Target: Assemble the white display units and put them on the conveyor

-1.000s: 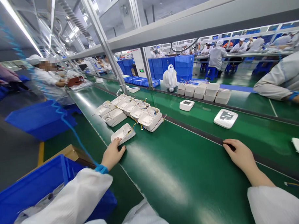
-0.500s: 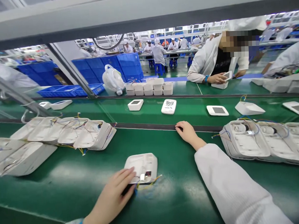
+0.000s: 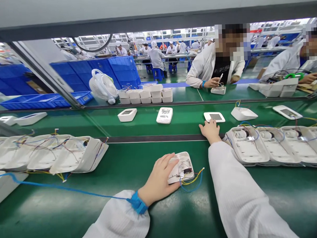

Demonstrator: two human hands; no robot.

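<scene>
My left hand (image 3: 162, 176) rests on the left side of a white housing (image 3: 186, 163) lying open on the green table, its thumb at the near edge and its fingers on top. Yellow and blue wires (image 3: 195, 178) trail from the housing's near right corner. My right hand (image 3: 210, 130) reaches over the dark strip with its fingers spread, at the near edge of a white cover (image 3: 218, 117) with a grey window. Whether its fingertips touch the cover is hard to tell.
Wired housings stand in rows at left (image 3: 68, 155) and right (image 3: 246, 145). Beyond the strip lie white covers (image 3: 164, 115) and a wedge-shaped housing (image 3: 243, 113). A blue wrist cord (image 3: 72, 190) crosses the left side. A person (image 3: 203, 70) works opposite, beyond a white fan (image 3: 104, 86).
My left hand and the housing under it have moved right. My right hand has reached forward to the windowed cover, its fingers now spread. The view has shifted right.
</scene>
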